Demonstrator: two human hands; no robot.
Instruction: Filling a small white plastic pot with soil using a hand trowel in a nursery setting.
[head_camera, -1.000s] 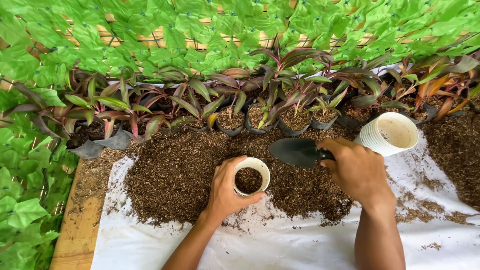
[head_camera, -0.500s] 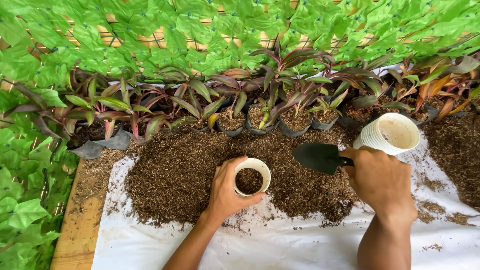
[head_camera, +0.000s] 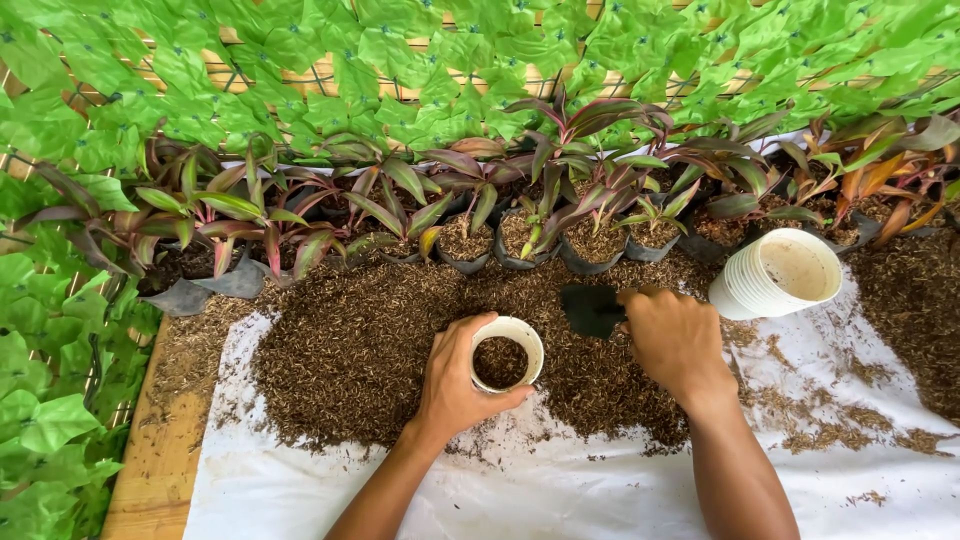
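My left hand (head_camera: 452, 385) grips a small white cup (head_camera: 506, 352) partly filled with brown potting mix, standing upright on the heap of mix (head_camera: 350, 350). My right hand (head_camera: 675, 340) holds a black hand trowel (head_camera: 592, 309) by its handle. The blade points left and rests low on the mix just right of the cup. The trowel's handle is hidden inside my fist.
A stack of white cups (head_camera: 778, 274) lies tilted at the right. A row of small potted plants (head_camera: 520, 215) with red-green leaves lines the back, under a green leaf wall. A white sheet (head_camera: 560, 490) covers the wooden board (head_camera: 150, 460).
My right hand has swung the trowel back leftward and down from near the cup stack onto the mix beside the cup. The left hand and cup stay in place.
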